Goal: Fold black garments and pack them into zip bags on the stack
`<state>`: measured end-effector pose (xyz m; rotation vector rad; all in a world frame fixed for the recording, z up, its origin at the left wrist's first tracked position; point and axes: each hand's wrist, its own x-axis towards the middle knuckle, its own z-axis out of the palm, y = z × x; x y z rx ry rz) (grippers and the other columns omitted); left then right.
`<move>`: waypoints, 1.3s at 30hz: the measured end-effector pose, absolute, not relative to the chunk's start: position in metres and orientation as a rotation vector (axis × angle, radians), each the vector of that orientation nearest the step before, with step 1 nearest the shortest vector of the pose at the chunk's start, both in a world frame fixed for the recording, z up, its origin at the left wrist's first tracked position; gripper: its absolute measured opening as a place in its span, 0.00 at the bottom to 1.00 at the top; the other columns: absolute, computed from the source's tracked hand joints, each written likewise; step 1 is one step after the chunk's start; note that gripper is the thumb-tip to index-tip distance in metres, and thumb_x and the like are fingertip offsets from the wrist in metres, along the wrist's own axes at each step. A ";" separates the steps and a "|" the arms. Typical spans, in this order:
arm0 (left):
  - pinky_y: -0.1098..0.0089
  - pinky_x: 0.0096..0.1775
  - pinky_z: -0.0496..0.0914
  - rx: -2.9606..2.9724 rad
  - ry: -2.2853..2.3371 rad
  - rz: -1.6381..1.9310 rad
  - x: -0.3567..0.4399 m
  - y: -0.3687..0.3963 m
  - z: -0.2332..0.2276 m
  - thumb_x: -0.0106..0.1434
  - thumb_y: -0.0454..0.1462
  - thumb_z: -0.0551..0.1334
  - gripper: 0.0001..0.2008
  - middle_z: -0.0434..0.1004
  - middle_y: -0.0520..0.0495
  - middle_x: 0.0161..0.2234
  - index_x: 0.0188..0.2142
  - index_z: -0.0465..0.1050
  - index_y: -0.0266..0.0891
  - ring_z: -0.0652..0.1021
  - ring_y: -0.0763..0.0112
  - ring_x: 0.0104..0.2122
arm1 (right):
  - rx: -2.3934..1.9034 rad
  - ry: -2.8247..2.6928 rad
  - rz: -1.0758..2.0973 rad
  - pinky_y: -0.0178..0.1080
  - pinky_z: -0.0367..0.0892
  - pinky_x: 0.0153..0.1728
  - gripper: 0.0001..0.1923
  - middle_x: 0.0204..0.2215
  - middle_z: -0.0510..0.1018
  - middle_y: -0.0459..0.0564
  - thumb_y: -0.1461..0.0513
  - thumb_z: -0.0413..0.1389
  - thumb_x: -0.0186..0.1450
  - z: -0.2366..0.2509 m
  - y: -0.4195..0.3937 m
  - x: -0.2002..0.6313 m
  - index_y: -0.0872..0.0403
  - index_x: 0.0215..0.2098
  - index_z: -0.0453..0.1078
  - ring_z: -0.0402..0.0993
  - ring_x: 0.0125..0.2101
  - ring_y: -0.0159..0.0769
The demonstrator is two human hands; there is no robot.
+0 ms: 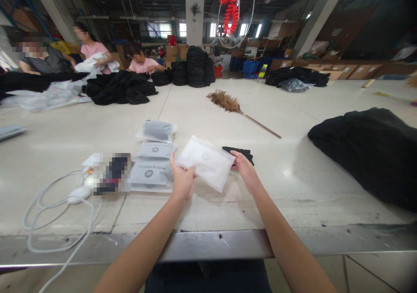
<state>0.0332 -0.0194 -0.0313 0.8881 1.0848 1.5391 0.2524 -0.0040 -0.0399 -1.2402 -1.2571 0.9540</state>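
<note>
Pouch, frosted white, faint grey logo and unreadable print, pinched at its near-left corner by left hand, far edge met by right hand, fingers closed on black cloth. Left of the fingers, packed bags printed ROCKBROS. Beyond the fingertips, bare table; rightward, black pile.

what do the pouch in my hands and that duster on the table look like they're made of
Pouch: apparently frosted, translucent plastic film; pale and slightly glossy, with faint print showing.
Duster: seemingly brown feathers, given its fluffy, ragged head, on a thin stick, possibly wood or cane.
</note>
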 end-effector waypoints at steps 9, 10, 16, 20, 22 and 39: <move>0.70 0.38 0.77 0.717 1.110 1.619 0.011 -0.010 -0.019 0.62 0.39 0.65 0.39 0.76 0.47 0.46 0.64 0.42 0.54 0.81 0.70 0.38 | -1.129 -1.027 1.332 0.41 0.71 0.40 0.25 0.39 0.81 0.49 0.51 0.70 0.50 -0.031 -0.007 0.257 0.52 0.41 0.73 0.76 0.38 0.40; 0.69 0.38 0.77 0.700 1.097 1.621 0.003 -0.007 -0.015 0.61 0.40 0.66 0.37 0.76 0.49 0.43 0.63 0.45 0.53 0.81 0.71 0.36 | -1.131 -1.054 1.367 0.40 0.71 0.39 0.24 0.39 0.81 0.49 0.52 0.70 0.50 -0.028 -0.007 0.263 0.52 0.41 0.73 0.76 0.38 0.39; 0.71 0.31 0.74 0.971 1.092 1.294 -0.017 0.002 -0.013 0.55 0.49 0.70 0.34 0.72 0.44 0.46 0.57 0.60 0.44 0.78 0.70 0.35 | -1.162 -1.138 1.466 0.37 0.71 0.38 0.21 0.37 0.81 0.48 0.54 0.70 0.52 -0.023 -0.008 0.281 0.51 0.41 0.75 0.76 0.36 0.37; 0.77 0.27 0.66 1.114 1.190 1.205 -0.002 -0.001 -0.029 0.54 0.49 0.70 0.26 0.73 0.49 0.37 0.47 0.71 0.38 0.72 0.76 0.29 | -1.217 -1.120 1.508 0.38 0.71 0.39 0.20 0.38 0.82 0.50 0.53 0.70 0.52 -0.029 -0.006 0.279 0.52 0.39 0.76 0.77 0.36 0.39; 0.76 0.27 0.64 1.132 1.143 1.194 0.004 -0.003 -0.035 0.55 0.52 0.68 0.21 0.71 0.52 0.30 0.38 0.73 0.37 0.69 0.77 0.26 | -1.244 -1.116 1.477 0.39 0.71 0.38 0.18 0.37 0.82 0.49 0.52 0.69 0.52 -0.032 -0.005 0.280 0.52 0.37 0.76 0.77 0.36 0.39; 0.71 0.38 0.69 1.377 1.134 1.506 0.013 -0.011 -0.031 0.61 0.47 0.66 0.14 0.80 0.48 0.33 0.36 0.78 0.37 0.76 0.69 0.33 | -1.198 -1.375 1.322 0.35 0.63 0.32 0.19 0.27 0.76 0.43 0.52 0.69 0.51 -0.019 -0.008 0.301 0.53 0.32 0.71 0.70 0.29 0.32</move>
